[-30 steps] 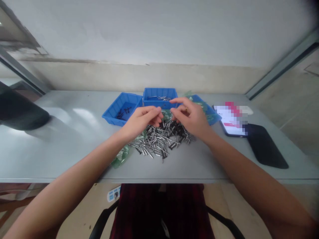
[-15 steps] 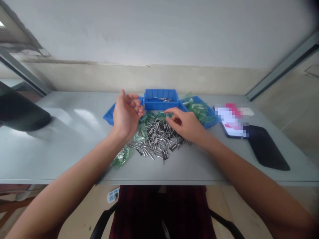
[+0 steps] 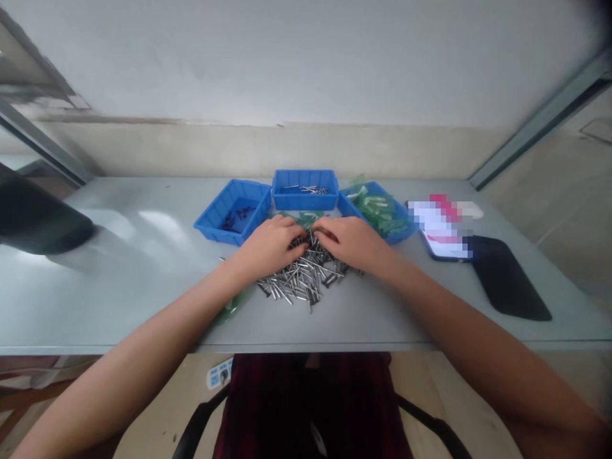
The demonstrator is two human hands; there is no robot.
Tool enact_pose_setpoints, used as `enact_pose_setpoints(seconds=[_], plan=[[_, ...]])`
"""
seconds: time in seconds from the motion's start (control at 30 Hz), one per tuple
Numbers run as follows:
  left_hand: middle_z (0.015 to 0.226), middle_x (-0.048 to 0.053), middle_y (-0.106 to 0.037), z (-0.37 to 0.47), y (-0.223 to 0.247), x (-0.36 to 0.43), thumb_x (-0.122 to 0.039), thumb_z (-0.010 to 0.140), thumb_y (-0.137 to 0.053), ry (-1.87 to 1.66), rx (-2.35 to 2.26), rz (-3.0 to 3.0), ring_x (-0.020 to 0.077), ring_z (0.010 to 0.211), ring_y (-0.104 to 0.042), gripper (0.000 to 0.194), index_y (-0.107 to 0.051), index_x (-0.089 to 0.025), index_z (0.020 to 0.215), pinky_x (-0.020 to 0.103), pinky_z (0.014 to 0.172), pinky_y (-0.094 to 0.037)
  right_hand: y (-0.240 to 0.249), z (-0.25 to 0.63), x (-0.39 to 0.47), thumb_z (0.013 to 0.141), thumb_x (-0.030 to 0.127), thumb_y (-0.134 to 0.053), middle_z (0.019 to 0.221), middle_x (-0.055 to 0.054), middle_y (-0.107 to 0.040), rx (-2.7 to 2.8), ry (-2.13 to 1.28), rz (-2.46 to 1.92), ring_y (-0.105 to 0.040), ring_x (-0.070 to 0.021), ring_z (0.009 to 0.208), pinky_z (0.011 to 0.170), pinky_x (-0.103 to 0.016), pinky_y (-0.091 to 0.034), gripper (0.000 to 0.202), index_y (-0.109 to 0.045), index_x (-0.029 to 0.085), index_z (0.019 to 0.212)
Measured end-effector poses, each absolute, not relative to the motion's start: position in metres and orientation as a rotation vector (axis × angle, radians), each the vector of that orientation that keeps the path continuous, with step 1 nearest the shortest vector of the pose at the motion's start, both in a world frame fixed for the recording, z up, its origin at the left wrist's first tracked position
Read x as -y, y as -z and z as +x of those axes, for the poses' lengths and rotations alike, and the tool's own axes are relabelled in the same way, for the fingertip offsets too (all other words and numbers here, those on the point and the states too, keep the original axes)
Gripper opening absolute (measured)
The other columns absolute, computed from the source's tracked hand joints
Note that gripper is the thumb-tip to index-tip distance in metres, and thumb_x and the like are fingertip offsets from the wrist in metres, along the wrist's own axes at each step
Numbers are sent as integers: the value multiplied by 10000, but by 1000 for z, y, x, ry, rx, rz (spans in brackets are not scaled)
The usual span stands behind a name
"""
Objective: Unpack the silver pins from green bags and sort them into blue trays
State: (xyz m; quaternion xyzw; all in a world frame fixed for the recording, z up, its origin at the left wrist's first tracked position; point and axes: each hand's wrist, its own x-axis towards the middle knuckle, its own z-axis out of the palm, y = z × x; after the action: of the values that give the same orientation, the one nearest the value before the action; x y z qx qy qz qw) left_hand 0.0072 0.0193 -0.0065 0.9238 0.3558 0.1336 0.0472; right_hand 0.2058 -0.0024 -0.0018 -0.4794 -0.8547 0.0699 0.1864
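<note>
A pile of thin silver metal pins (image 3: 291, 280), with some dark screw-like pieces among them, lies on the grey table. My left hand (image 3: 270, 245) rests at the pile's left, fingers and thumb curled down onto it. From the right, my right hand (image 3: 351, 239) reaches into the pile's top, thumb and fingers bent together. Whatever either hand's fingertips hold is too small or hidden to make out. Behind the hands stand a left blue bin (image 3: 203, 223) with dark small pieces, a middle blue bin (image 3: 306, 203) with a few silver pins, and a right blue bin (image 3: 404, 237) with green plastic packets (image 3: 380, 210).
Green plastic film (image 3: 232, 309) lies by my left forearm. A phone (image 3: 442, 236) and a black flat object (image 3: 511, 280) are at the right. A dark cylinder (image 3: 43, 213) stands at the left. The wall (image 3: 306, 76) rises behind the table.
My left hand has turned from palm-up by the left bin and come down onto the pile, uncovering that bin. My right hand has lowered slightly, fingers nearer the pins.
</note>
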Motion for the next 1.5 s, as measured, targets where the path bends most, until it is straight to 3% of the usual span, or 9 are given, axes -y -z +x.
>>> enact_pose_setpoints(seconds=[0.3, 0.73, 1.0, 1.5], plan=[[917, 94, -619, 7, 5, -20, -244, 909, -491, -315, -1089, 2800, 249, 917, -571, 232, -671, -133, 1004, 381, 810, -461, 2, 203, 5, 917, 256, -447, 774, -20, -662, 2454, -210, -1372, -563, -157, 684, 600, -269, -329, 186, -620, 194, 947], [866, 81, -557, 7, 16, -22, -291, 941, -451, -384, -1051, 2826, 233, 894, -523, 293, -671, -164, 1087, 374, 815, -441, 7, 202, 4, 954, 212, -344, 840, -47, -682, 2473, -196, -1355, -583, -161, 722, 622, -277, -324, 273, -615, 178, 949], [848, 68, -529, 10, 21, -23, -286, 928, -483, -441, -1081, 2785, 220, 867, -519, 244, -659, -158, 1038, 363, 805, -437, 8, 202, 3, 955, 228, -349, 832, -45, -681, 2464, -194, -1374, -576, -162, 706, 609, -277, -314, 265, -610, 183, 946], [865, 37, -607, 14, 8, -18, -155, 828, -534, -669, -1009, 2457, 187, 874, -556, 77, -610, -171, 827, 329, 802, -447, 6, 202, 3, 941, 216, -367, 821, -39, -676, 2423, -161, -1370, -571, -159, 700, 616, -279, -324, 243, -607, 186, 912]])
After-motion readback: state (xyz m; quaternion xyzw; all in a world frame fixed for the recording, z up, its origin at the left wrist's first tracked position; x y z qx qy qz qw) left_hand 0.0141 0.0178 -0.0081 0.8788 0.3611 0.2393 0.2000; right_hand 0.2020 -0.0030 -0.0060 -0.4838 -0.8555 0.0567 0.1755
